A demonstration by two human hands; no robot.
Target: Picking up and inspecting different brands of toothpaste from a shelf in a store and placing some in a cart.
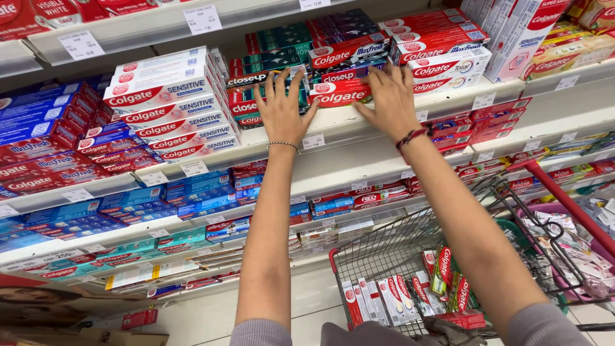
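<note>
**Two hands at the toothpaste shelf**

While both arms stretch up to the far shelf (359,122), the left hand (282,109) lies flat with its fingers (279,82) spread wide over a stack of green and red toothpaste boxes (246,106), gripping nothing. The right hand (391,99), a red cord at its wrist, rests with fingers (384,75) splayed on the shelf edge, touching the right end of a red toothpaste box (339,95) that lies between the two hands. Left of them stand white and red boxes (170,109). Near, at lower right, a wire shopping cart (378,256) holds more toothpaste cartons (384,298).
</note>
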